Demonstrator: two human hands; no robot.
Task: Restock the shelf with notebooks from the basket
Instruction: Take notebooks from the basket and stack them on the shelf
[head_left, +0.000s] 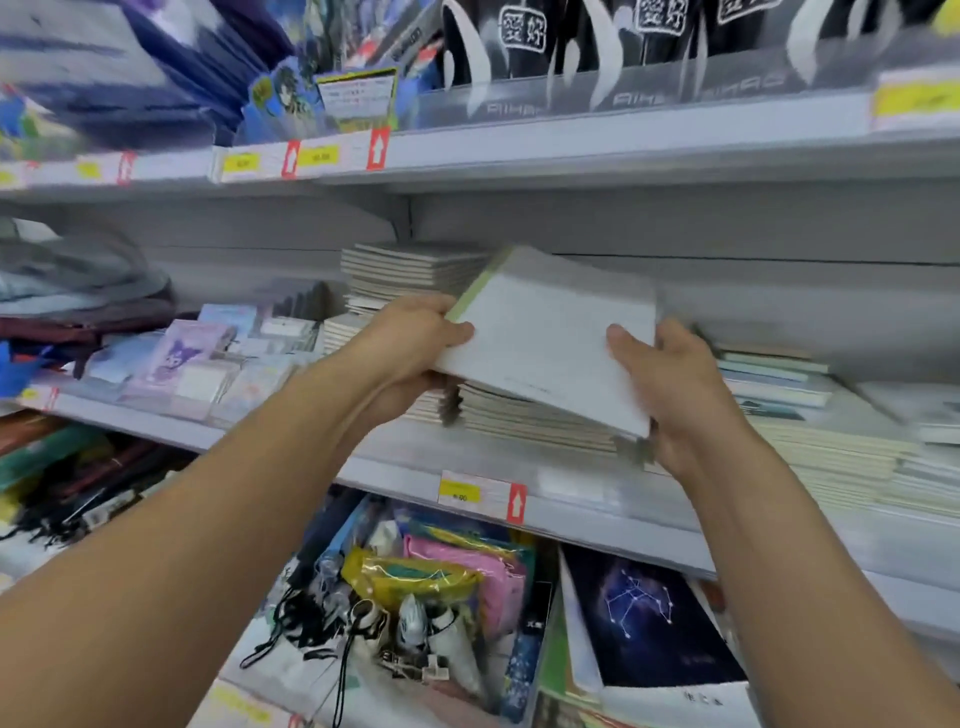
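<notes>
1. Both hands are holding one batch of notebooks (550, 338), pale covers with a green spine edge, tilted with the far end up and the near right corner down.
2. Left hand (410, 338) is gripping the left edge: thumb on the top cover, fingers (436, 382) curling under. Right hand (670, 384) is clamping the near right corner: thumb on top, the rest wrapping under and behind. Both are closed on the batch, neither is free.
3. The batch is hovering over the middle shelf (395, 457), just above a low notebook stack (540, 415) sitting near the shelf's front edge. The low corner is looking close to that stack; contact is hard to tell because of motion blur.
4. Already on the shelf: a taller notebook stack (410, 273) toward the back wall, and more flat stacks (831, 447) toward the right end. So the slot is partly stocked.
5. Judgement: mid-task, placement step. This batch is not yet set down; it needs levelling and squaring onto the low stack.
6. The basket is not showing in view, so how many notebooks are remaining is unknown.
7. The yellow price tag (460, 491) on the front rail is marking the slot below the hands.
8. Risk: the tilted batch could be fanning or sliding off the front edge if released early.
</notes>
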